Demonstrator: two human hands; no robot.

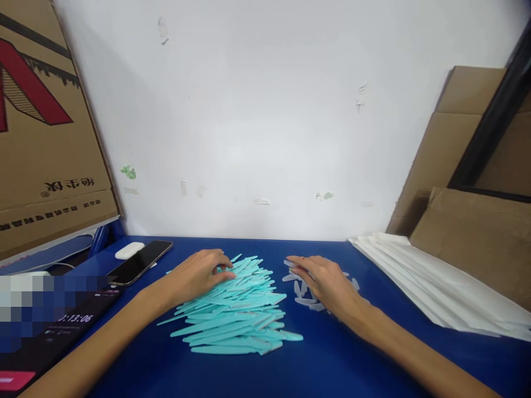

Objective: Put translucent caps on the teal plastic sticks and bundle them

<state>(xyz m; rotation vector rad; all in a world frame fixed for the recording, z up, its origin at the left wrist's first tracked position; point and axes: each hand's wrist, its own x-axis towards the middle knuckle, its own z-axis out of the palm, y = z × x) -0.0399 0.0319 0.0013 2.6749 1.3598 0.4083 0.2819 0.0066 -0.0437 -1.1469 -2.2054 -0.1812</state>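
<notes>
ok so my right hand has a clear piece pinched, left hand is curled over the teal sticks, can't really tell if it's gripping one

Head-worn view, forward and slightly down over the blue tabletop.

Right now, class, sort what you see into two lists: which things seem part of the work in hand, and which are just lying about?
Likely in use:
- teal pieces, at the left hand
- small clear pieces, at the right hand

Apparently lying about:
- dark phone
- white case
- cardboard box
- white sheets, though their role is unclear
</notes>
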